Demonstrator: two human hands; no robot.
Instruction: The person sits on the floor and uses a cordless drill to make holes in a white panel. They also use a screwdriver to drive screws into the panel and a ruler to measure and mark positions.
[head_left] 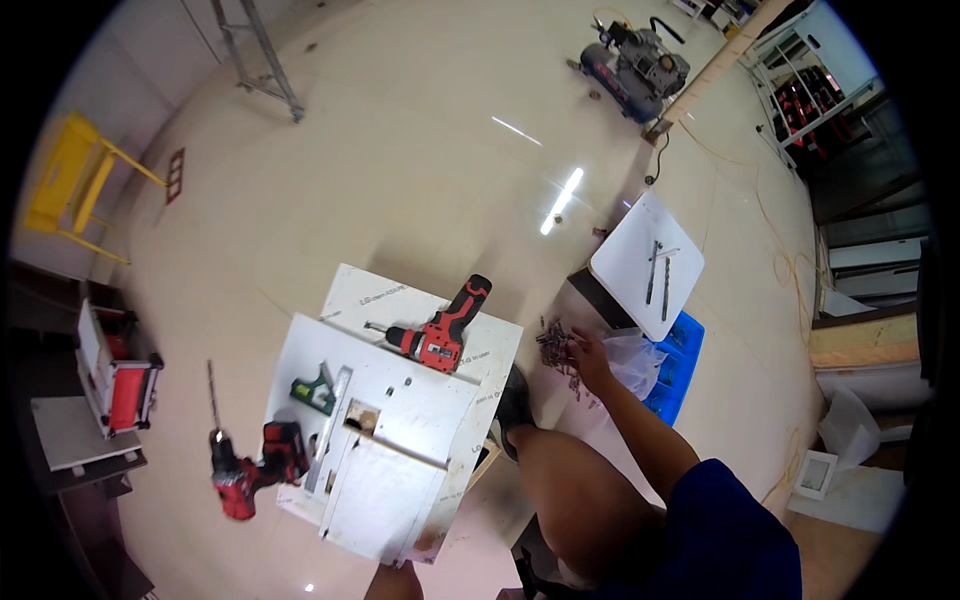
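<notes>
A white counter [497,340] stands left of the right hand [589,360]; a blue tray [688,372], right of it; a red-black drill [438,345], leftward on the counter. Curled fingers touch piled metal pieces [552,346]; whether gripping, I cannot tell. The left hand is out of sight.

Dark lettering [378,297] repeats across the white board [408,300] beneath the red-and-black cordless drill [440,338]. The drill's pale label [437,352] is too small to read.
</notes>
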